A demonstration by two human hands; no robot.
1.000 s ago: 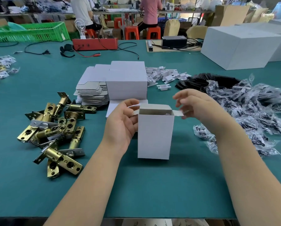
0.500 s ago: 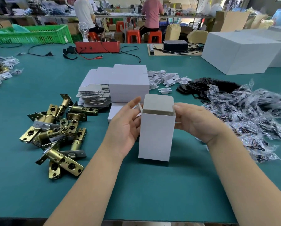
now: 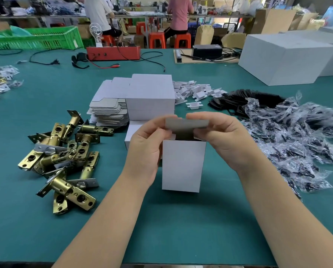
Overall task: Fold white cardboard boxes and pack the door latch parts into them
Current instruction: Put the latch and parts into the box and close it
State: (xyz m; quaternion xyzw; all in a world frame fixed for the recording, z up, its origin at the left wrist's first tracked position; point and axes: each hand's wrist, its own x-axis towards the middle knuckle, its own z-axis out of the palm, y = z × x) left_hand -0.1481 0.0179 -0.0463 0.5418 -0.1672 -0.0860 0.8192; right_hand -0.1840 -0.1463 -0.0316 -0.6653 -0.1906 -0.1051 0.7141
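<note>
Lifted since half a second ago, the lid flap stands up; my left hand and right hand pinch its corners with their fingers, box upright on the surface, latches at nine o'clock.

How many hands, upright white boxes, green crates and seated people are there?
Hands: 2, left hand, right hand
upright white cardboard box: 1
green plastic crate: 1
seated people at far bench: 2
Total: 6

My white box stands up on the green table, its grey top flap bent over. Shiny gold door latches lie piled beside it.
</note>
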